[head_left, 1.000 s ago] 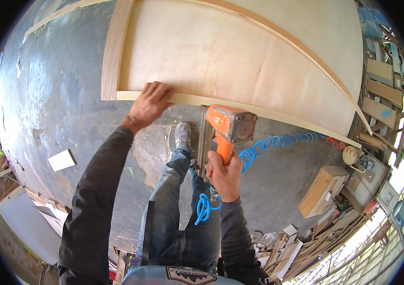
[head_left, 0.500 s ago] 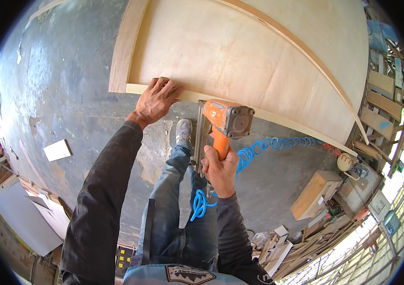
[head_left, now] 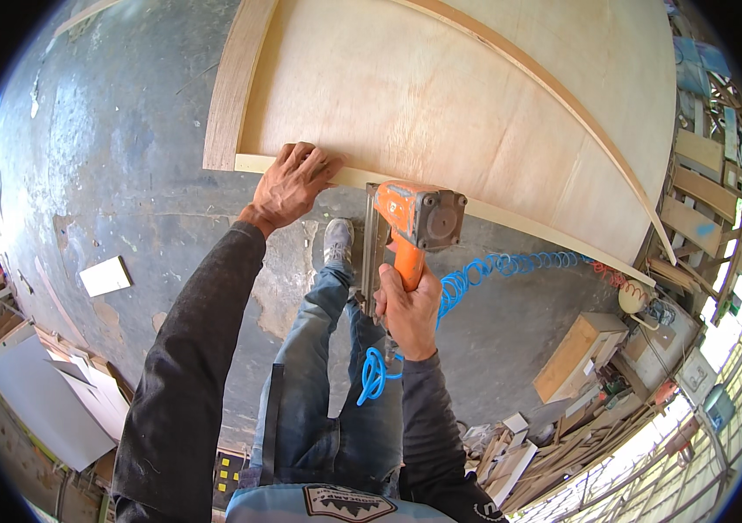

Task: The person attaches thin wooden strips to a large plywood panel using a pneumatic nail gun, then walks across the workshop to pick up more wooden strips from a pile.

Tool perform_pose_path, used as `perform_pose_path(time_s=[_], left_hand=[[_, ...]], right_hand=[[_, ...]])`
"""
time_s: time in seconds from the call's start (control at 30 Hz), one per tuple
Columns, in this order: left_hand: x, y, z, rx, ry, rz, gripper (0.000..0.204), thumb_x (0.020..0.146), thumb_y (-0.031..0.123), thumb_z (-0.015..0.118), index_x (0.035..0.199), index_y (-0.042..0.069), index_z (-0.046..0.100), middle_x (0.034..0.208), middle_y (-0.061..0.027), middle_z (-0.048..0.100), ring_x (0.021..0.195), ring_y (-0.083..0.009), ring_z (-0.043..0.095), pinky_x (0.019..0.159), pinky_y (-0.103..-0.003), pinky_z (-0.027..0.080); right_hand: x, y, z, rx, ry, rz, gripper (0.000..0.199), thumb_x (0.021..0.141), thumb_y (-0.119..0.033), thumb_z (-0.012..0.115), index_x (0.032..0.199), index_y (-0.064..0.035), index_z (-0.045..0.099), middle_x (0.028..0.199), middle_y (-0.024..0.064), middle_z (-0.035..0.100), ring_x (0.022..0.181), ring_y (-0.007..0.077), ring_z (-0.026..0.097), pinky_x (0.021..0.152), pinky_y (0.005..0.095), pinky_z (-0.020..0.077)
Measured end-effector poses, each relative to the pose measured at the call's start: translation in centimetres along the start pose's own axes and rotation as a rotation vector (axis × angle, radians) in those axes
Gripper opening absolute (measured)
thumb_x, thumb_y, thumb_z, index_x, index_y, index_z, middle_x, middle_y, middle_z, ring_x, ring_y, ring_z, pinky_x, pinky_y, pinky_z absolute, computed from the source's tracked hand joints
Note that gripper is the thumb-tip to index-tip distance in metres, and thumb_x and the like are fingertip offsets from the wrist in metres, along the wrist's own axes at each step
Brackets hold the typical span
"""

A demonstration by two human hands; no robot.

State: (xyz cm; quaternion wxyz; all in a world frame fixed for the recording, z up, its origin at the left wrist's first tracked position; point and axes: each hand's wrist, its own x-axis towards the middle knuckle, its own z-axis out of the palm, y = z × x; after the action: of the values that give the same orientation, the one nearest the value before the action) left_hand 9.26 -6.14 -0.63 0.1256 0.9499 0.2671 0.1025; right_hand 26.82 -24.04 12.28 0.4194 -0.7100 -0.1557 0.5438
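Observation:
My right hand [head_left: 412,309] is wrapped round the handle of an orange air nail gun [head_left: 397,206]. The gun's nose sits against the near edge of a large pale plywood panel [head_left: 449,96], where a narrow wooden strip [head_left: 519,221] runs along that edge. Just left of the gun, my left hand [head_left: 292,185] curls its fingers over the same strip; its fingertips are partly hidden. A blue coiled air hose [head_left: 510,261] hangs by the gun's lower end and stretches off to the right.
Wider battens lie on the panel: one at its left end [head_left: 233,105], another across it [head_left: 554,83]. A wooden box [head_left: 576,357] and a scrap pile [head_left: 510,462] are at right. A small pale board [head_left: 105,276] lies on the floor. White sheets [head_left: 44,401] lean at lower left.
The panel's left end and both hands have shifted very slightly to the right in view. My hold on the nail gun and on the strip looks the same.

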Motion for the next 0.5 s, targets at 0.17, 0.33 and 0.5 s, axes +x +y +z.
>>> perform_pose_path(time_s=[0.17,0.33,0.5], left_hand=[[0.2,0.06,0.02,-0.008,-0.007,0.0,0.049,0.091,0.027,0.068,0.136,0.01,0.06,0.113,-0.0051,0.057,0.111,-0.0258,0.054,0.1,-0.042,0.044],[0.28,0.12,0.11,-0.006,-0.003,0.0,0.048,0.092,0.029,0.067,0.135,0.01,0.061,0.113,-0.0051,0.057,0.111,-0.0257,0.054,0.1,-0.041,0.044],[0.13,0.02,-0.02,-0.02,-0.001,-0.003,0.046,0.092,0.028,0.068,0.134,0.011,0.061,0.114,-0.0054,0.057,0.112,-0.0258,0.054,0.1,-0.041,0.044]], right_hand=[[-0.58,-0.42,-0.18,0.079,0.044,0.005,0.021,0.101,-0.009,0.064,0.12,0.0,0.063,0.071,-0.0002,0.058,0.051,0.0061,0.052,0.045,0.0236,0.0427],[-0.38,0.0,-0.69,0.059,0.044,0.014,0.023,0.101,-0.008,0.064,0.123,-0.0006,0.062,0.071,-0.0011,0.057,0.051,0.0058,0.052,0.045,0.0232,0.0429],[-0.44,-0.24,-0.47,0.036,0.049,0.037,0.024,0.101,-0.008,0.064,0.123,0.0001,0.062,0.071,-0.0018,0.056,0.051,0.0057,0.051,0.045,0.023,0.0428]])
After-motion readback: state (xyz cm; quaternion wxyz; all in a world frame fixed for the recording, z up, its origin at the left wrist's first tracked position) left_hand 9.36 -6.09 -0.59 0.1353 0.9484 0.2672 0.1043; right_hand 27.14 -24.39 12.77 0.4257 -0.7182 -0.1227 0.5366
